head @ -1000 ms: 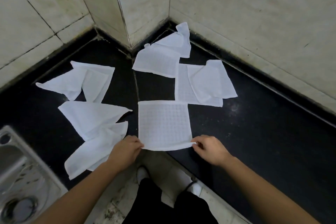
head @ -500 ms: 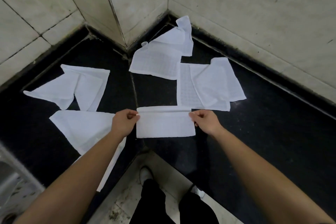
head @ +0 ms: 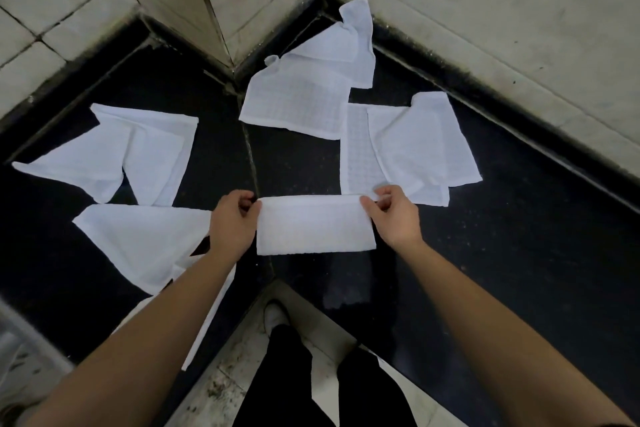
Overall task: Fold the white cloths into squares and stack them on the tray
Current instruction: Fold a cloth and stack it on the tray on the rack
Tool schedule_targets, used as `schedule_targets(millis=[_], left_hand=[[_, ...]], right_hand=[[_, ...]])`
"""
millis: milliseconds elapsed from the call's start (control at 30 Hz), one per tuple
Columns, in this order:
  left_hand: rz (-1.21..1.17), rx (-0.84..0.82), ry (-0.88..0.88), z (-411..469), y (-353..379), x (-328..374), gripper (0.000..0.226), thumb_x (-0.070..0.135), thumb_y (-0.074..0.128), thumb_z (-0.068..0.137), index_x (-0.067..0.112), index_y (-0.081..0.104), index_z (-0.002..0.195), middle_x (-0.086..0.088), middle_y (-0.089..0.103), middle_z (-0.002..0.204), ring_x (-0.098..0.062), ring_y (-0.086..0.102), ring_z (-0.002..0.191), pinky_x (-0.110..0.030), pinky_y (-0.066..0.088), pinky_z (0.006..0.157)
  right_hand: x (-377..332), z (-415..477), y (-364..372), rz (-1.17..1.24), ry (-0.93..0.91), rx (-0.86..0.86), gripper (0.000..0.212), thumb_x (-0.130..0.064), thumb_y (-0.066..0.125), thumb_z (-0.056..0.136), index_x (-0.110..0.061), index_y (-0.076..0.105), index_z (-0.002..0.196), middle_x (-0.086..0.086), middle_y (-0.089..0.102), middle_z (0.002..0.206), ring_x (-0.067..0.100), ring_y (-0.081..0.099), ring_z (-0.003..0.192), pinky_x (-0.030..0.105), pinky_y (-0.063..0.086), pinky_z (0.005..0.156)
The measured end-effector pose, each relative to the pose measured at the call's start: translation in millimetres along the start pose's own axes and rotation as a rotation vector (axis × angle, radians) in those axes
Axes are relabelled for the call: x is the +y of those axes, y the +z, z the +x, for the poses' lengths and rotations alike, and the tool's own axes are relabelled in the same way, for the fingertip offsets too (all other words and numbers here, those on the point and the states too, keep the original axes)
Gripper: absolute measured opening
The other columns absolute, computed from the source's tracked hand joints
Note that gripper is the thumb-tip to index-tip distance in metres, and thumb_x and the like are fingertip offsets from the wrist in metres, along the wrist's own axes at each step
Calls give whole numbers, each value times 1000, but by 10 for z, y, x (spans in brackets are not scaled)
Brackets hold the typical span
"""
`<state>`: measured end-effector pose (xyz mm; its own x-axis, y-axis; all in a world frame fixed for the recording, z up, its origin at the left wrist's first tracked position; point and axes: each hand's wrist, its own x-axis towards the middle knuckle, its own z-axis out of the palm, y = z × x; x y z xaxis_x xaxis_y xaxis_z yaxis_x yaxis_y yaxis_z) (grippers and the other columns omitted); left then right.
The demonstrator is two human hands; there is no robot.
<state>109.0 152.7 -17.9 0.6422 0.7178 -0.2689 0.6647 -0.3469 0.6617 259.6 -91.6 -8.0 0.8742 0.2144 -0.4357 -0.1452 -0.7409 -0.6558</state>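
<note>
Head view: I see white waffle-weave cloth folded to long rectangle [head: 315,230] on black stone bench [head: 519,253], centre. Left hand [head: 232,229] fingers pinch its far left corner, right hand [head: 394,215] fingers pinch far right. Loose white cloths [head: 298,104] around. Grey metal basin rim [head: 24,329] lower left, blurred; I cannot tell its contents.

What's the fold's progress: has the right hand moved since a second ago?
Yes: the right hand went away from the counter's front edge, up to the crumpled cloth behind.

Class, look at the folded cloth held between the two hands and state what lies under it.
The folded cloth rests on the black counter, which shows beside it. Its lower layer and the counter beneath are covered.
</note>
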Motion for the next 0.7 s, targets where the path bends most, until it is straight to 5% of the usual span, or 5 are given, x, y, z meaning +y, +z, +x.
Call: schedule_targets(millis=[100, 200, 267, 333, 700], left_hand=[[265, 156, 319, -259, 67, -91, 37, 29, 50, 99, 9, 56, 130, -15, 53, 132, -30, 53, 116, -46, 47, 94], [556, 13, 618, -446, 212, -216, 55, 33, 40, 101, 7, 36, 150, -19, 27, 158, -34, 25, 147, -53, 28, 112], [666, -108, 670, -467, 298, -300, 62, 41, 31, 102, 6, 26, 154, -17, 13, 163, -31, 13, 151, -58, 21, 117], [720, -177, 648, -409, 308, -380, 67, 49, 25, 102, 8, 21, 155, -15, 8, 164, -29, 9, 152, -59, 16, 118], [800, -297, 628, -278, 167, -500, 76, 67, 8, 97, 21, 7, 158, -7, -4, 166, -22, -6, 152, -52, 2, 120]], right_hand=[[111, -244, 131, -224, -403, 228, 32, -33, 52, 100, -14, 58, 125, 2, 62, 119, 20, 61, 101, 43, 53, 87], [238, -433, 414, -595, -702, 56, 53, -37, 37, 104, -12, 37, 151, 15, 31, 159, 30, 30, 145, 47, 30, 116], [285, -444, 591, -767, -727, -78, 63, -46, 27, 105, -14, 18, 158, 14, 5, 167, 31, 2, 154, 53, 13, 122], [289, -380, 642, -834, -694, -118, 67, -53, 22, 104, -16, 12, 159, 12, -4, 167, 31, -6, 153, 55, 7, 122], [402, -290, 457, -919, -644, -152, 82, -69, 18, 99, -15, 6, 160, 8, -6, 167, 26, -7, 154, 52, 9, 124]])
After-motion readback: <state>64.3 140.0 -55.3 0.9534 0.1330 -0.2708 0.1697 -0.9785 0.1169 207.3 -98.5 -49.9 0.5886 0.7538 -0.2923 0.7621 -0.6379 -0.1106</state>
